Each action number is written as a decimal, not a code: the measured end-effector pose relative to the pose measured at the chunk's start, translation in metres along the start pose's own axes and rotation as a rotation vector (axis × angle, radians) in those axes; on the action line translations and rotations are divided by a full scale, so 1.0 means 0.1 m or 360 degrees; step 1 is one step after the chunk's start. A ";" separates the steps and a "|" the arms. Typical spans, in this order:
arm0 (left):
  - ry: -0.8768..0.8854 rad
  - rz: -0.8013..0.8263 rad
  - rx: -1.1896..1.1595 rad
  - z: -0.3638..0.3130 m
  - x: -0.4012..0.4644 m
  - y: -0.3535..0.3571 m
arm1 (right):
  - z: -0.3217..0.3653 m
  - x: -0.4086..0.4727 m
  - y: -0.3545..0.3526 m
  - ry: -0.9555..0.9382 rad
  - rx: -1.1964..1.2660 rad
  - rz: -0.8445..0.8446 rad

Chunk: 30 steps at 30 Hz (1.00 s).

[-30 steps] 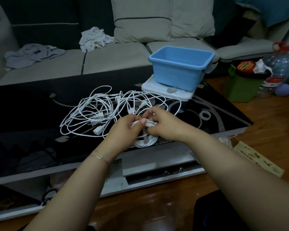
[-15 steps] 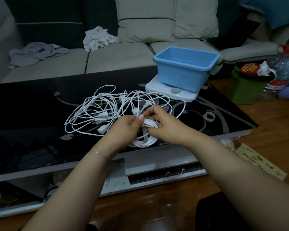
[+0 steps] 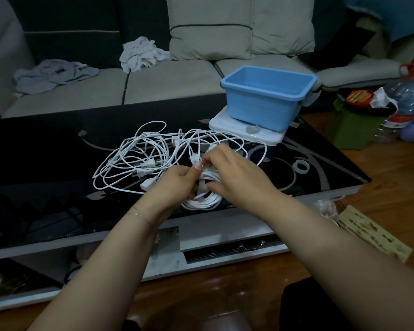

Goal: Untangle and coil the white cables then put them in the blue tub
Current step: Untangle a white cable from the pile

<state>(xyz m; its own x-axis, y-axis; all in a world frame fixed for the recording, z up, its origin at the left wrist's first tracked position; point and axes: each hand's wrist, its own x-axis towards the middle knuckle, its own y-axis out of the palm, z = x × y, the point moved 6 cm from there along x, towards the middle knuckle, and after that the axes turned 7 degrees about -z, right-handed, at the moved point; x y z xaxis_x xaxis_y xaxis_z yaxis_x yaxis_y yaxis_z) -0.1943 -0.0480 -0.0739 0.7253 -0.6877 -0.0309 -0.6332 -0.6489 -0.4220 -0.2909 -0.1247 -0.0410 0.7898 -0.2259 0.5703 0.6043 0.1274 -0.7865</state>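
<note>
White tangled cables (image 3: 139, 161) sprawl beside both hands' grip (image 3: 234, 177) pinching a coiled cable (image 3: 204, 201); blue tub (image 3: 265, 96) behind.

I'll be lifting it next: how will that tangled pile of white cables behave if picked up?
The tangled white cables will probably go floppy, their thin loops sagging. Since they interlace, one strand likely drags the others. Their plugs may swing.

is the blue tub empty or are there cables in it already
Empty: the blue tub shows only its bare inside, with no cable in the part visible.
</note>
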 end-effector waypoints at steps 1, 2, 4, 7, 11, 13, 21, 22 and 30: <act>-0.0067 0.0017 -0.0080 0.02 0.01 -0.01 | 0.03 0.01 -0.03 -0.0090 0.0016 -0.0075; -0.0124 0.0038 -0.0147 0.03 0.01 -0.01 | 0.06 0.02 -0.06 -0.0206 0.0005 -0.0167; -0.0200 0.0086 -0.0241 0.07 0.01 -0.01 | 0.13 -0.01 -0.07 -0.0441 -0.0032 -0.0300; -0.0248 0.0135 -0.0325 0.09 -0.01 0.00 | 0.20 -0.05 -0.07 -0.0586 -0.0018 -0.0322; -0.0132 0.0156 -0.0314 0.02 -0.08 0.05 | 0.21 -0.07 -0.10 -0.0623 0.0026 -0.0346; -0.0027 0.0137 -0.0272 -0.01 -0.10 0.07 | 0.21 -0.08 -0.10 -0.0648 -0.0007 -0.0376; 0.0087 0.0122 -0.0242 -0.06 -0.17 0.07 | 0.34 -0.14 -0.22 -0.0821 -0.0038 -0.0532; 0.0085 0.0128 -0.0245 -0.05 -0.17 0.07 | 0.34 -0.14 -0.21 -0.0799 -0.0036 -0.0531; 0.0095 0.0214 -0.0238 -0.07 -0.19 0.09 | 0.19 -0.06 -0.15 -0.0307 0.0223 -0.0365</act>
<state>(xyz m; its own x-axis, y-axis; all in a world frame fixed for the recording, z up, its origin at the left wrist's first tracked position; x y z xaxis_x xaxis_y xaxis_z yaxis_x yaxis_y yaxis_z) -0.2154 -0.0430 -0.0711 0.6172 -0.7864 -0.0224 -0.7594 -0.5881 -0.2784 -0.3029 -0.1069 -0.0276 0.6286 -0.0789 0.7737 0.7668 0.2289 -0.5997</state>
